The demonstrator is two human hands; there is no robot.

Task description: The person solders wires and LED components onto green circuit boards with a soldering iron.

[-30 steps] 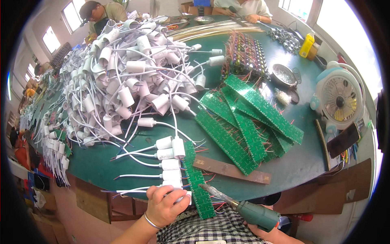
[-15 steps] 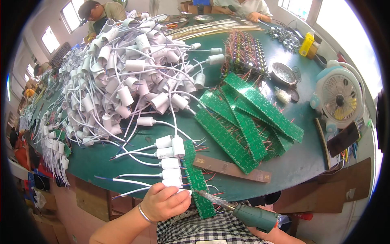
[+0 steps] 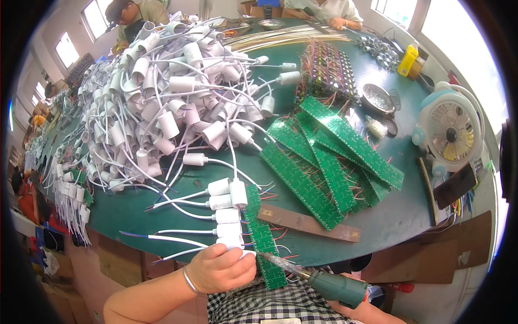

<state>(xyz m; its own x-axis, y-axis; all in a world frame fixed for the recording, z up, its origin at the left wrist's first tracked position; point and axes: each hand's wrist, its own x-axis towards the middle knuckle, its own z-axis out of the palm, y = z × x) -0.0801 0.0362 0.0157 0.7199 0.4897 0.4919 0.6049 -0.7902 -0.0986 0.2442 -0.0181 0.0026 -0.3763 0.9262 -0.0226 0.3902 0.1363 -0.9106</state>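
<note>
Socket point(image 3: 233, 244) sits under left hand point(image 3: 221, 268), touching circuit strip point(image 3: 263, 237).

Single head-worn fisheye view, steeply down and forward, close over green table point(image 3: 162, 208)

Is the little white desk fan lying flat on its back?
No, the white fan stands upright at the right edge of the green table, its round grille facing sideways.

A green table point(image 3: 162, 208) carries a big heap of white lamp sockets point(image 3: 162, 102) with cords at its left. Green circuit strips point(image 3: 334, 156) lie fanned at the middle. A brown bar point(image 3: 308, 223) lies near the front edge and a small white fan point(image 3: 450, 129) stands right.
</note>
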